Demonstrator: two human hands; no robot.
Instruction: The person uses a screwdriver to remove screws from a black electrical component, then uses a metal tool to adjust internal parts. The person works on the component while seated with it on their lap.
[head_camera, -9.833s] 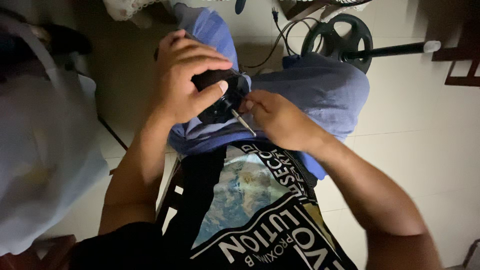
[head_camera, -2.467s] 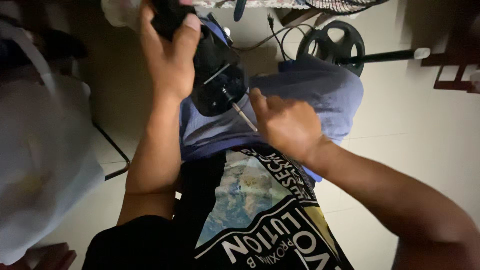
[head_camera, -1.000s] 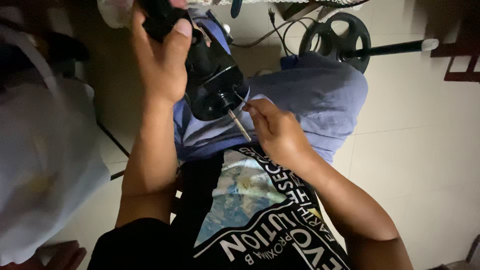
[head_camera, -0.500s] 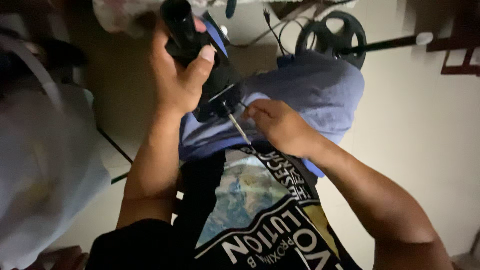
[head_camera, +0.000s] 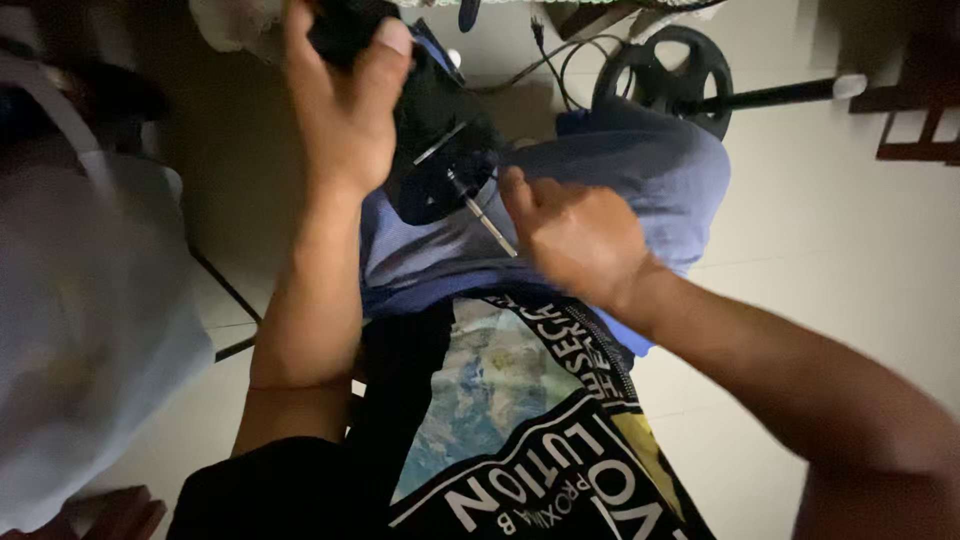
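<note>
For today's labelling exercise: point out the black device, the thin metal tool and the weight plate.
black device (head_camera: 440, 150), head view, on its dark round body.
thin metal tool (head_camera: 490, 222), head view, mid-shaft.
weight plate (head_camera: 650, 65), head view, on its dark rim.

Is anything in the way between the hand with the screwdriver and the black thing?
Nothing visible is. The right hand holds the screwdriver, and its tip already reaches the black device that the left hand grips. Only open air over the blue shorts lies between them.
</note>
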